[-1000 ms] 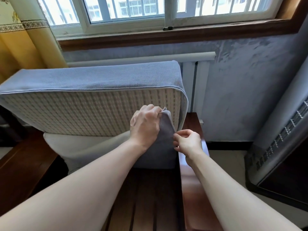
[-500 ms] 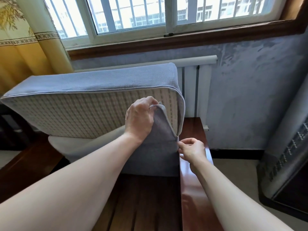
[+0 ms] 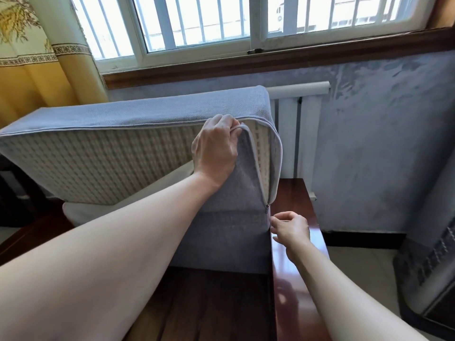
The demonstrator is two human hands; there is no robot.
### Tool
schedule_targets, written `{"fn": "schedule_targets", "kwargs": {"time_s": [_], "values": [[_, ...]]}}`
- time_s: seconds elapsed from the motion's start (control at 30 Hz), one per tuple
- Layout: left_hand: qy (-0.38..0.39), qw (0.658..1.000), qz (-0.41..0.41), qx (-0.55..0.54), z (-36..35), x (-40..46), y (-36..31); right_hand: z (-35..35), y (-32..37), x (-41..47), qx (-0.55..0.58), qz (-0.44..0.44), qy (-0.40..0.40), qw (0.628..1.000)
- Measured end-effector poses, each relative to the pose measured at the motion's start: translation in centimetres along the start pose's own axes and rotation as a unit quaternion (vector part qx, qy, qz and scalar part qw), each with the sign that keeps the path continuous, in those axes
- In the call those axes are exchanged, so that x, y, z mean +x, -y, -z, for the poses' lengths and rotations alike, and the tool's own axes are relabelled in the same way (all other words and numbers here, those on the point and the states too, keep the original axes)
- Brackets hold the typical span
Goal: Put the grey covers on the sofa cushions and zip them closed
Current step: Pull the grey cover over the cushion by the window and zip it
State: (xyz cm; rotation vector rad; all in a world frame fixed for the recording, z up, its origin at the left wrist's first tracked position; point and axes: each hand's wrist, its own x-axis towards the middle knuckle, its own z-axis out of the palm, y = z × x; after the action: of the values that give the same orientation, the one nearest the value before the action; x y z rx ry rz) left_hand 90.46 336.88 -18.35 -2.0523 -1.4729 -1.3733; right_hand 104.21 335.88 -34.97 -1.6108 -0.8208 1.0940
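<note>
A sofa cushion [image 3: 103, 163] with a checked beige inner face stands on edge on the wooden sofa seat, partly inside the grey cover [image 3: 152, 112]. My left hand [image 3: 215, 148] grips the top edge of the cover's loose grey flap [image 3: 243, 168] and holds it up against the cushion near its right end. The zipper is open along the right edge, and its metal pull [image 3: 267, 209] sits low on that edge. My right hand [image 3: 290, 228] hovers just below the pull with curled fingers and nothing visible in them.
A polished wooden armrest [image 3: 295, 267] runs along the right of the cushion. Behind stand a white radiator [image 3: 295, 134], a blue-grey wall and a barred window. A yellow curtain [image 3: 32, 77] hangs at the left. A grey-covered object [image 3: 433, 242] stands at the far right.
My left hand has pulled the grey flap higher up the cushion's face. My right hand has dropped from the flap's edge down to just below the zipper pull.
</note>
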Motion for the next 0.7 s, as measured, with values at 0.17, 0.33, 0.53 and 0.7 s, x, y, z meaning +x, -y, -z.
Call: {"fn": "schedule_targets", "kwargs": {"time_s": [0.17,0.33,0.53,0.7], "values": [[-0.024,0.999,-0.031,-0.011,-1.4,0.8,0.1,-0.8,-1.2,2.0,0.013,0.004,-0.002,1.000],[-0.041,0.998,-0.045,-0.019,-1.9,1.0,0.0,-1.4,-1.9,3.4,0.013,0.008,-0.005,1.000],[-0.038,0.997,-0.059,-0.012,-1.7,1.0,0.5,-2.2,-2.0,5.0,-0.003,0.002,-0.007,1.000],[-0.035,0.997,-0.071,-0.007,-1.6,1.1,0.8,-3.8,-1.8,6.3,-0.045,0.019,0.030,0.998]]}}
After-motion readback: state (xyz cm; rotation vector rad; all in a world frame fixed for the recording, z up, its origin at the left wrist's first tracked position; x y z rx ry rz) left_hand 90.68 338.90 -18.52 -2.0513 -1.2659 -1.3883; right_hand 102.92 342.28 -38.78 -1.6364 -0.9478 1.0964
